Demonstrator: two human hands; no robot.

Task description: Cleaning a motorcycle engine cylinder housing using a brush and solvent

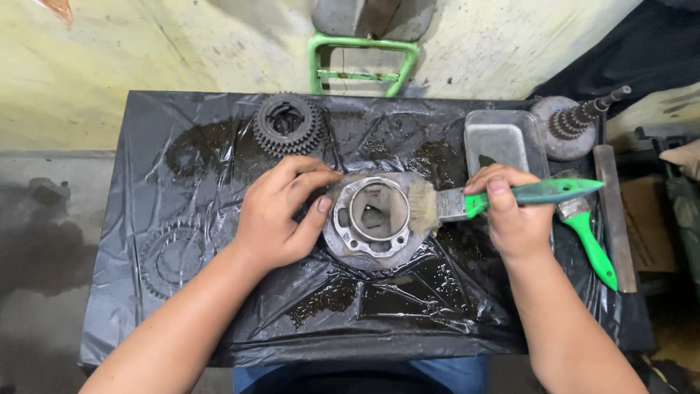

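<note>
Right now the left hand point(281, 215) curls around the near-left side of a round metal housing point(370, 217), fingers bent over its rim and the thumb pressed against its edge, so it grips the part rather than lying open. The housing sits between the two hands on a tabletop point(182, 131) covered with wet black plastic sheeting, its open bore facing up and a ring of bolt holes showing around the opening.

The right hand point(514, 219) is closed around the green handle of a paintbrush point(503, 197), thumb on top. The brush lies roughly level, and its pale bristles touch the housing's rim on the side nearest this hand.

Just beyond the right hand's knuckles stands a shallow grey metal tray point(499, 138). Farther out on that side a toothed shaft point(572, 124) lies with its thin end pointing away. A second brush with a green handle point(587, 237) rests just outside the right hand, beside a flat metal bar point(614, 219) along the tabletop's edge.

Beyond the left hand's fingertips sits a dark stacked gear point(288, 124). To the outside of the left wrist, a large flat gear ring point(171, 255) shows under the plastic.
</note>
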